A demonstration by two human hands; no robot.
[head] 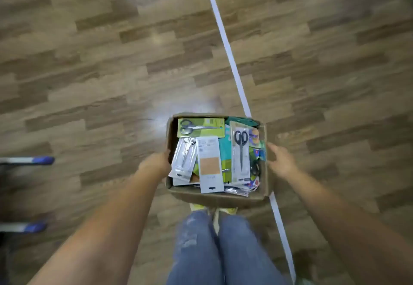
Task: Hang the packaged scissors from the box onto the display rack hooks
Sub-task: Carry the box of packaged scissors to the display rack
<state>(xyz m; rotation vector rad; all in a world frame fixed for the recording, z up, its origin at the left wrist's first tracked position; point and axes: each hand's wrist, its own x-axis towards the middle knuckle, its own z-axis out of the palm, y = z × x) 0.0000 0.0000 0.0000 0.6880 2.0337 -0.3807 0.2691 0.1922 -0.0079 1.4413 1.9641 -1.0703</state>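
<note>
Packaged scissors (241,150) fill an open cardboard box (218,197) that sits just below frame centre, held out above the person's knees.

Wood-pattern floor (89,61): covers the whole background; a white tape line (225,43) crosses it from 12 o'clock down toward 5 o'clock, passing behind the box's right side.

Legs in blue jeans (223,251): at 6 o'clock, with yellow shoe tips (196,206) showing just under the box's near wall.

Box: top open, packs lying loose and overlapping inside. A green card with silver scissors (200,127) lies flat along the far wall at 12 o'clock of the box. A clear blister pack with slim silver scissors (184,159) leans at 9 o'clock. A white card lying back side up (210,164) sits at centre, reaching the near wall. The black-handled pack lies lengthwise at 3 o'clock. Further coloured packs beneath are too jumbled to identify.

Left hand (156,164): at 9 o'clock of the box, against its left wall; fingers curl over the rim and grip it.

Right hand (280,160): at 3 o'clock of the box, against the right wall near the rim; motion blur prevents telling whether its fingers curl round the edge.

Two blue-tipped pale bars (33,160): at the left frame edge, 9 o'clock, blurred
</note>
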